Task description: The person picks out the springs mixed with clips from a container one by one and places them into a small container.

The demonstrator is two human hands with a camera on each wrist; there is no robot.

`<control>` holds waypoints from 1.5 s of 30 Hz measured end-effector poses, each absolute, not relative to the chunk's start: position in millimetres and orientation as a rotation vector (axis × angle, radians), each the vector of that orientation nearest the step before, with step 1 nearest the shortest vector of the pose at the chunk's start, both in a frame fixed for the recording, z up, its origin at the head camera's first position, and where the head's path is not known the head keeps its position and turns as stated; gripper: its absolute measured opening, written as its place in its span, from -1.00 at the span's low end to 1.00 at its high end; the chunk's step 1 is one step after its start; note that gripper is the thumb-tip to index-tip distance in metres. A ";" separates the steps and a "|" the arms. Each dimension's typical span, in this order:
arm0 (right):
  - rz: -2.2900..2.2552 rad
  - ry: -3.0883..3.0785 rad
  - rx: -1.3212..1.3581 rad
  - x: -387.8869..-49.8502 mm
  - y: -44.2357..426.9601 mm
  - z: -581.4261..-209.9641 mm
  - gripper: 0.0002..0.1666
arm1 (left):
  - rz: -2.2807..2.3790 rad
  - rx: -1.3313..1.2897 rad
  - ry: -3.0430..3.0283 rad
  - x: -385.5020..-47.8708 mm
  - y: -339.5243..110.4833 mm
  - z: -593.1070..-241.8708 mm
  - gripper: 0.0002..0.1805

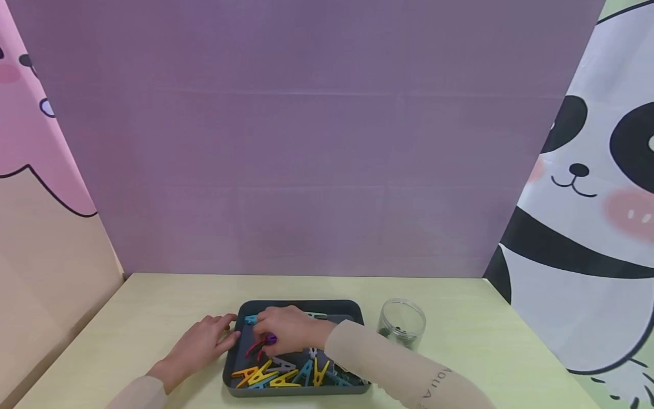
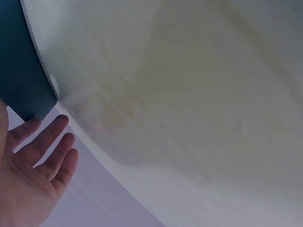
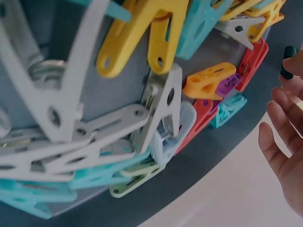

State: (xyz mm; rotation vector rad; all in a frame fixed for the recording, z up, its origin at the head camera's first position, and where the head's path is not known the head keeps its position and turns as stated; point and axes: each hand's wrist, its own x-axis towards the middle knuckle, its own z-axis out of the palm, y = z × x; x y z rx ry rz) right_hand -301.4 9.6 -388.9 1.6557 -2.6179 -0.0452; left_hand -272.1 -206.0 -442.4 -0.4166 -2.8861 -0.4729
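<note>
Over the left half of a dark grey tray (image 1: 231,369), my right hand (image 1: 288,329) reaches down among plastic clothespins (image 1: 260,372). In the right wrist view the right hand (image 3: 289,156) pinches a small dark green coil (image 3: 288,62) between thumb and finger. Red and purple clothespins (image 1: 269,339) lie just below that hand in the head view. My left hand (image 1: 201,346) is at the tray's left rim, fingers loosely bent and fingertips at the edge. From the left wrist, the palm of this left hand (image 2: 35,175) shows nothing held, with fingertips by the tray's corner (image 2: 35,101).
A clear round jar (image 1: 402,321) with some small dark pieces at its bottom stands right of the tray, close behind my right sleeve (image 1: 388,363). The pale wooden table (image 1: 179,295) ends at a purple backdrop (image 1: 317,170).
</note>
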 end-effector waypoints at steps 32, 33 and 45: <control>-0.148 -2.638 1.477 -292.8 104.0 -355.8 -0.87 | -0.487 -0.367 -2.926 -271.9 -207.9 -442.6 -0.54; -0.148 -2.638 1.466 -292.8 107.8 -354.1 -0.87 | -0.487 -0.366 -2.928 -271.7 -207.7 -442.3 -0.54; -0.026 -2.638 1.322 -298.5 156.9 -334.6 -0.88 | -0.488 -0.351 -2.942 -270.9 -207.8 -439.8 -0.54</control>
